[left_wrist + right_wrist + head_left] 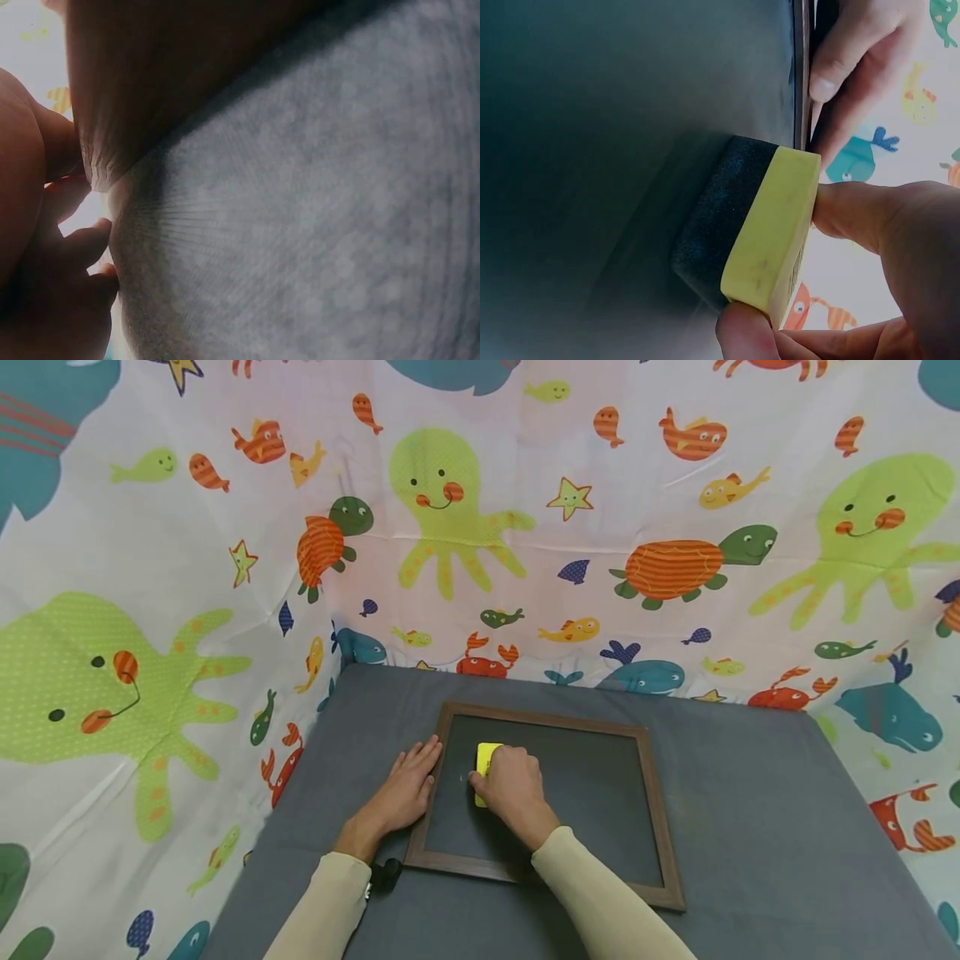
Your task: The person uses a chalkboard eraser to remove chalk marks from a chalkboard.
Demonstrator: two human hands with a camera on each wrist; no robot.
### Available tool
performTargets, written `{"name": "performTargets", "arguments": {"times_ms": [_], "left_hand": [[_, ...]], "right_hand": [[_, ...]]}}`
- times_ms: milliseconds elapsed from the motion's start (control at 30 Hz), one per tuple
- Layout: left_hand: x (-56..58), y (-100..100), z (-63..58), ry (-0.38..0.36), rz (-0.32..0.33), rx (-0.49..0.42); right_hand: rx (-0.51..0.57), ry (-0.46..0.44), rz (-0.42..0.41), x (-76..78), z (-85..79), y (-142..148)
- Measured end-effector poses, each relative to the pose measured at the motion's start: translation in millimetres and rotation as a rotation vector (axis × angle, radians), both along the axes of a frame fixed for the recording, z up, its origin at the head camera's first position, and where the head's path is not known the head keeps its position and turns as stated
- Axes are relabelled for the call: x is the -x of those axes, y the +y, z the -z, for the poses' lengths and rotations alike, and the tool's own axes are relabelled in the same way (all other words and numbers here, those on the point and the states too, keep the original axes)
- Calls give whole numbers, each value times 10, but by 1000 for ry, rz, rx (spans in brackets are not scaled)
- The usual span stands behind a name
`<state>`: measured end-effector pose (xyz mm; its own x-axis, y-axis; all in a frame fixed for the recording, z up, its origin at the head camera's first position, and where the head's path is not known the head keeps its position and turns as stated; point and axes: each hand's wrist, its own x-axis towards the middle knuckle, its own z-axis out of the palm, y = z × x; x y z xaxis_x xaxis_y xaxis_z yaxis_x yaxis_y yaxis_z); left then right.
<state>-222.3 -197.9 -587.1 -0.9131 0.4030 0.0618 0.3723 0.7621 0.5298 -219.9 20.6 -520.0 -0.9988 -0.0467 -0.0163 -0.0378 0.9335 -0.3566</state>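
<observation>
A framed blackboard (570, 793) with a brown wooden frame (663, 827) lies on the grey cloth. My right hand (513, 789) grips a yellow board eraser (487, 760) by its sides over the left part of the board. In the right wrist view the eraser (772, 225) shows a yellow back and a dark felt layer that faces the board surface (592, 150); thumb and fingers pinch its opposite edges. My left hand (405, 785) lies with fingers extended along the frame's left side, its fingertips right at the wood. The left wrist view shows fingers (82, 247) beside the dark frame edge.
Grey cloth (750, 810) covers the table. A curtain (540, 468) printed with sea animals hangs behind and along both sides. A small black object (386, 877) sits at the left wrist, near the frame's lower left corner.
</observation>
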Motion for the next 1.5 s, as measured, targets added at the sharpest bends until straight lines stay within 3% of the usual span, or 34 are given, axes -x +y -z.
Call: {"name": "performTargets", "arguments": {"times_ms": [267, 567, 767, 1000, 1267, 1500], "left_hand": [[-5, 1, 3, -55, -9, 23], [9, 3, 9, -43, -4, 25], [3, -5, 34, -21, -2, -21], [18, -18, 78, 6, 22, -92], [8, -9, -21, -37, 7, -31], [-20, -5, -17, -25, 12, -87]], "right_hand": [[5, -18, 17, 30, 28, -44], [30, -53, 34, 54, 26, 4], [35, -74, 45, 50, 10, 49], [39, -76, 55, 18, 4, 255], [45, -92, 102, -47, -1, 571], [53, -90, 140, -104, 14, 907]]}}
